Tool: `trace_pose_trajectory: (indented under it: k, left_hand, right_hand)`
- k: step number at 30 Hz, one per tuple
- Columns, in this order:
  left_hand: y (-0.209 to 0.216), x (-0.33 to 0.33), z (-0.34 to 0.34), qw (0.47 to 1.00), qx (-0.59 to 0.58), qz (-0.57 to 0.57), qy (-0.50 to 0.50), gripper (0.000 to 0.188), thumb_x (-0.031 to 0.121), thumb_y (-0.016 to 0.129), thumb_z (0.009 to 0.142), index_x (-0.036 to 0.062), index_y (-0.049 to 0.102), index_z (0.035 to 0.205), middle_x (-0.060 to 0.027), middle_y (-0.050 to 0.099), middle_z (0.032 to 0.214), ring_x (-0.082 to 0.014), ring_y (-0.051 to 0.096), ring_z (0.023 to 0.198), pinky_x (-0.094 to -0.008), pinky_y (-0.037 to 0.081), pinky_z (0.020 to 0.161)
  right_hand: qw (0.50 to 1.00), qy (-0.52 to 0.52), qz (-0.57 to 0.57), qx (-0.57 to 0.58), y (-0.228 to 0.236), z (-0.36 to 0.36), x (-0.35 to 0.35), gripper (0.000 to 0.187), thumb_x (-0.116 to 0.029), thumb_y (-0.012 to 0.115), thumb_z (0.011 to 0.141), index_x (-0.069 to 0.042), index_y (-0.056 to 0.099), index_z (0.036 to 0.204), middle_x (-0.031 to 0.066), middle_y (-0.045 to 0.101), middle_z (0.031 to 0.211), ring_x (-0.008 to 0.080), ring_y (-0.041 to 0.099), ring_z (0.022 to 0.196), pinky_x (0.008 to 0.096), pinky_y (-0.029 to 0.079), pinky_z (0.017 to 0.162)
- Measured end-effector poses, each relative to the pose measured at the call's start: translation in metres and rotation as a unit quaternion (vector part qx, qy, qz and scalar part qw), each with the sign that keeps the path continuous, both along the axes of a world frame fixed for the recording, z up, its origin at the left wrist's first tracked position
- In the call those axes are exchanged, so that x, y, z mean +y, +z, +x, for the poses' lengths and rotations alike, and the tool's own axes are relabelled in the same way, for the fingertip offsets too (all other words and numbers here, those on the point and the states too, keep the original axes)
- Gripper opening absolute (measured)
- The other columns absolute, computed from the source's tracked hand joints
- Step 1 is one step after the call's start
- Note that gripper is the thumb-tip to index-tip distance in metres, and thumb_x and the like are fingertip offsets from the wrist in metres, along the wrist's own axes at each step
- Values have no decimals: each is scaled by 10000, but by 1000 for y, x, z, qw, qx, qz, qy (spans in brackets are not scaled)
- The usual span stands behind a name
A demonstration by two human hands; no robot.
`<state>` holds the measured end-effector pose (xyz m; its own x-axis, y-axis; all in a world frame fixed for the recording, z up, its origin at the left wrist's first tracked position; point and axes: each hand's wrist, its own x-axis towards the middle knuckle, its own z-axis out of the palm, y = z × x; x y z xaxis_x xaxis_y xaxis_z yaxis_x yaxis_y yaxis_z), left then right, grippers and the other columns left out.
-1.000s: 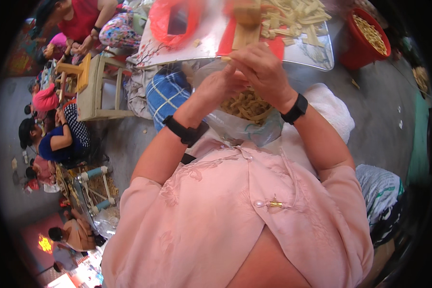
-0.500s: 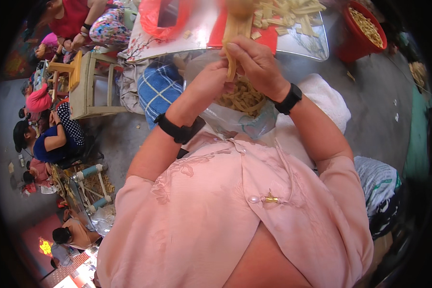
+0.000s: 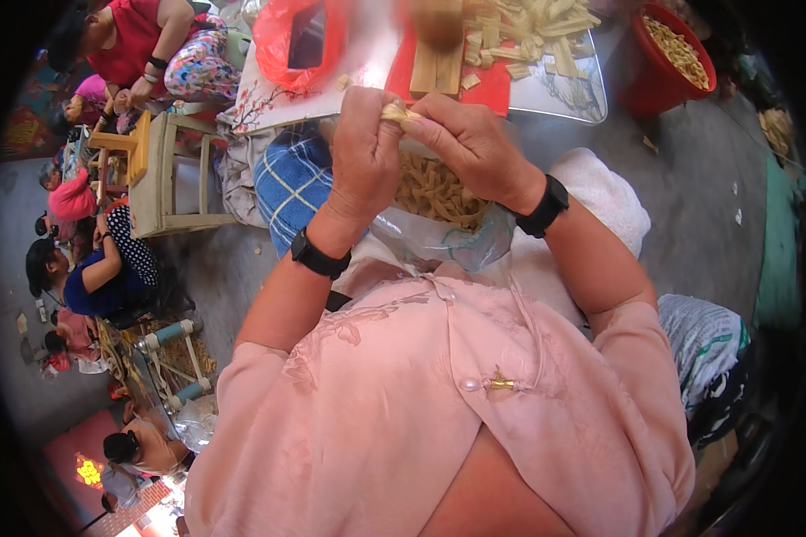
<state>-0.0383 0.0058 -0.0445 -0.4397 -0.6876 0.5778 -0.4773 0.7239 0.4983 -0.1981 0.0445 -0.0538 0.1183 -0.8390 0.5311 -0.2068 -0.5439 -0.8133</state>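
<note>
My left hand (image 3: 367, 152) and my right hand (image 3: 470, 148) are closed on a pale yellow strip (image 3: 398, 111), pinched and apparently bent between thumbs and fingers. Most of the strip is hidden in the grip. Below them, in my lap, a clear plastic bag (image 3: 457, 243) holds many yellow-brown strip pieces (image 3: 437, 190). Just beyond my hands, a wooden block (image 3: 436, 70) rests on a red sheet (image 3: 491, 95) on the table. A blurred round brown object (image 3: 437, 25) stands over the block's far end.
Cut strips (image 3: 546, 36) lie on the white table (image 3: 367, 63), beside a red plastic bag (image 3: 282, 54). At right stands a red bucket (image 3: 640, 76) filled with pieces. A blue checked cloth (image 3: 287, 183) and a wooden stool (image 3: 157, 174) are left; several people sit beyond.
My left hand has risen and turned upright beside the right. The strip, which hung lengthwise between my hands, is now gathered up in the fingers. The wooden block shows more.
</note>
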Motion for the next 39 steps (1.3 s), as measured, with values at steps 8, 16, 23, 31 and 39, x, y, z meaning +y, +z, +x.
trace_pose_trajectory:
  k: [8,16,23,31,39]
  left_hand:
    - [7,1,-3,855,253,430,-140,182,120,440,948,5,541,1045,-43,578,980,-92,548,921,-247,444,836]
    - [12,12,-18,866,301,390,-81,125,97,553,916,-12,607,950,-22,615,864,-81,575,791,-216,459,717]
    - [12,-9,-3,933,210,280,-81,72,26,582,868,-6,618,922,-33,611,840,-87,576,763,-223,460,686]
    - [23,-13,-3,997,-62,-47,-22,224,52,609,818,43,556,1036,-118,596,920,-260,597,795,-329,484,687]
    - [-13,-18,-2,982,-184,-16,-35,133,25,505,797,64,502,924,-136,520,866,-337,567,797,-419,458,646]
  right_hand:
    - [977,86,150,-124,15,-21,-8,211,-197,575,891,-10,671,917,-5,583,663,74,528,593,231,407,520]
    - [924,95,263,-262,10,-20,-11,180,-221,561,917,-48,549,967,-60,434,572,18,378,459,172,301,411]
    - [813,163,332,-450,7,-49,-25,284,-398,485,935,-116,506,901,-63,413,584,14,317,453,167,208,402]
    - [932,93,288,-200,-3,-29,-21,155,-228,583,889,-94,505,888,-57,480,635,13,421,510,167,299,424]
    - [914,118,378,-84,-17,-24,-22,237,-248,583,891,-36,568,786,-18,529,628,25,459,524,194,333,428]
